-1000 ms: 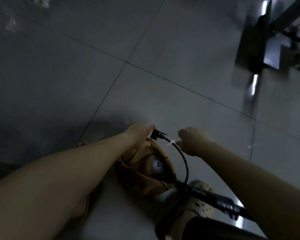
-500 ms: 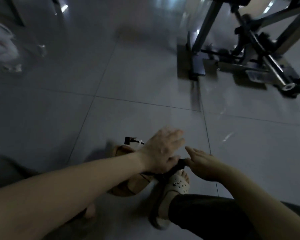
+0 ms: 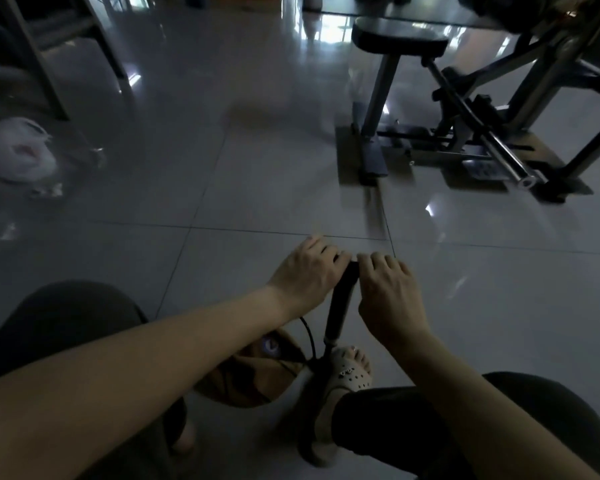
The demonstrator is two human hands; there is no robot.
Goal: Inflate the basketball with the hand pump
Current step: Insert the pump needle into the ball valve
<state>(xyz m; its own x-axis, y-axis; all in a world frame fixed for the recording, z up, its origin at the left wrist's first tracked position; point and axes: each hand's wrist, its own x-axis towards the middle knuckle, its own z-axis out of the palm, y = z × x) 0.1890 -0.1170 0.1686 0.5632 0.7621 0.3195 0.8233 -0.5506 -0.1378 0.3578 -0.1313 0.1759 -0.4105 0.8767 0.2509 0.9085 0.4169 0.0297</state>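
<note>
Left hand [image 3: 305, 271] is wrapped over one end of the crossbar handle on top of the hand pump [image 3: 338, 306], fingers curled down around it, and the right hand [image 3: 388, 292] grips the other end the same way, knuckles nearly meeting (only a sliver of black handle shows between them). All that sits around 6 o'clock in the view, a bit below centre. The pump's dark barrel drops from the handle back toward the person, close to upright with a slight lean. At its bottom end is a foot in a pale holed sandal [image 3: 350, 374], toes pointing to 12 o'clock; looks like it's pinning the pump's base, but it's dark down there and I can't really tell. A thin black hose [image 3: 309, 336] loops out at 9 o'clock of the barrel and curves toward the basketball [image 3: 253, 379], which lies on the grey tiled floor [image 3: 257, 188] just beside the sandal, at its 9 o'clock, half hidden under the left forearm. Ball is orange-brown, saggy and creased, round badge facing up. Further out: a metal gym machine [image 3: 379, 95] at 1 to 2 o'clock, a white plastic bag [image 3: 18, 154] at 9 to 10, dark chair legs [image 3: 37, 62] at 10 to 11.
</note>
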